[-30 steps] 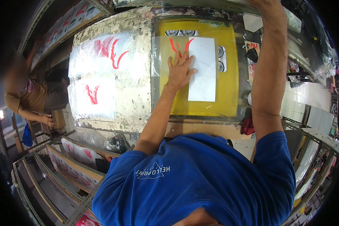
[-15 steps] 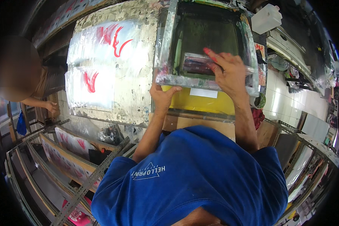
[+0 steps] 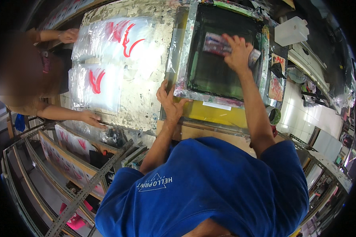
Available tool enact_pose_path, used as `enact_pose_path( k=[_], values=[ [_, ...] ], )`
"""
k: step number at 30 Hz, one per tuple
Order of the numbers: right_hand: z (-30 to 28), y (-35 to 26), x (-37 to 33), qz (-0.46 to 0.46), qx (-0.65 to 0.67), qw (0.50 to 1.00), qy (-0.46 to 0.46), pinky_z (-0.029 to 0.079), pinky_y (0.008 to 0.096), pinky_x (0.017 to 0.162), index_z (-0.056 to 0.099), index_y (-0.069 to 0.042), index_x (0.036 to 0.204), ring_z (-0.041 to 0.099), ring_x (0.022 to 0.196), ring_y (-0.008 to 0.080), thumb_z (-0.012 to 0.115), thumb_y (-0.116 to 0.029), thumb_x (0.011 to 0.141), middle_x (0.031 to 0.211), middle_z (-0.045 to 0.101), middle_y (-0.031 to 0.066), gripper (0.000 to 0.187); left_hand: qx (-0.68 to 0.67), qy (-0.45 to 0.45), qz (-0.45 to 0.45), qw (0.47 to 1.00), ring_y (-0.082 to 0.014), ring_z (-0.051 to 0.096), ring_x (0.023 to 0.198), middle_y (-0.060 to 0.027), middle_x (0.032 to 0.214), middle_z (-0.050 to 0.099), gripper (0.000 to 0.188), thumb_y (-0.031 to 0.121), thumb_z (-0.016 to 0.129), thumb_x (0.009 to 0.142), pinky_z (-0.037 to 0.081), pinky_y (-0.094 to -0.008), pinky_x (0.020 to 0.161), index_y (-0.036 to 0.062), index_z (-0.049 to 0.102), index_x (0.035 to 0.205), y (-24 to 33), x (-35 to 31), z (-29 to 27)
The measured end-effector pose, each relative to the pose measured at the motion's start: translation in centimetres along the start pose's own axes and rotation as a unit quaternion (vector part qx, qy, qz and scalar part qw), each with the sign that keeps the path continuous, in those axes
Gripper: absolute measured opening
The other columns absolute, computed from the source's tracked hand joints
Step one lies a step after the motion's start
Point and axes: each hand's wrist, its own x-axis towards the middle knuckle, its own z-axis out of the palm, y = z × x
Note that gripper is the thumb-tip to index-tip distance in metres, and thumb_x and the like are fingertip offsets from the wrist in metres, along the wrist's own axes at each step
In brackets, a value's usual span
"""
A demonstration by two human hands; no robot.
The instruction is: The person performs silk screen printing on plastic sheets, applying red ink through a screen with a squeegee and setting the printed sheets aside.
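Note:
My right hand [image 3: 238,53] grips a squeegee [image 3: 214,42] smeared with ink, in the far half of a silkscreen frame [image 3: 186,59] with dark mesh. Near the frame's front left corner is my left hand [image 3: 171,104], its thumb stretched out and its fingers apart; whether it touches the frame I cannot tell. Under the frame lies a yellow base [image 3: 215,114], its near part showing along with a white strip [image 3: 216,106]. Clear plastic sheets with red printed strokes [image 3: 97,81] lie on the worn table [image 3: 154,98] to the left.
Another person stands at the left, one hand [image 3: 69,35] at the sheets' far edge and the other [image 3: 91,118] near the table's front edge. A white jug [image 3: 292,31] stands at the far right. A metal rack [image 3: 79,201] holding boards is at lower left.
My right hand has pushed the squeegee away from me, up the mesh. My left hand has shifted slightly lower at the frame's corner. The other person's hands have come to the sheets.

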Motion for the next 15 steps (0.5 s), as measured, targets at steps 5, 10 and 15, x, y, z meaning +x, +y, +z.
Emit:
enact_pose_path(
  k=[5,10,15],
  values=[
    [2.3,5.1,8.4,-0.047,-0.020,0.998,0.021,0.034,0.0497,0.098,0.058,-0.027,0.139,0.054,0.115,0.0283,0.075,-0.021,0.068,0.120,0.061,0.0043,0.073,-0.011,-0.008,-0.010,1.000,-0.0395,0.038,0.131,-0.0211,0.144,0.046,0.078,0.025,0.093,0.057,0.030,-0.0509,0.109,0.0018,0.064,0.126,-0.2,-0.3,-0.2],
    [3.1,8.9,14.2,-0.070,0.004,0.997,0.037,0.036,0.0485,0.092,0.061,-0.034,0.139,0.061,0.117,0.0302,0.073,-0.023,0.078,0.129,0.067,0.0083,0.063,-0.071,0.000,-0.066,0.995,-0.0368,0.040,0.127,-0.0195,0.135,0.050,0.078,0.023,0.091,0.060,0.030,-0.0486,0.108,0.0029,0.063,0.130,0.0,-1.1,0.4],
    [0.7,7.2,14.5,-0.003,0.040,0.999,-0.010,0.048,0.0455,0.087,0.065,-0.030,0.135,0.068,0.105,0.0360,0.073,-0.025,0.084,0.111,0.074,0.0137,0.052,-0.077,0.035,-0.071,0.994,-0.0344,0.042,0.121,-0.0170,0.123,0.055,0.078,0.027,0.091,0.062,0.030,-0.0478,0.106,0.0014,0.062,0.130,0.5,-0.8,0.1]
  ],
)
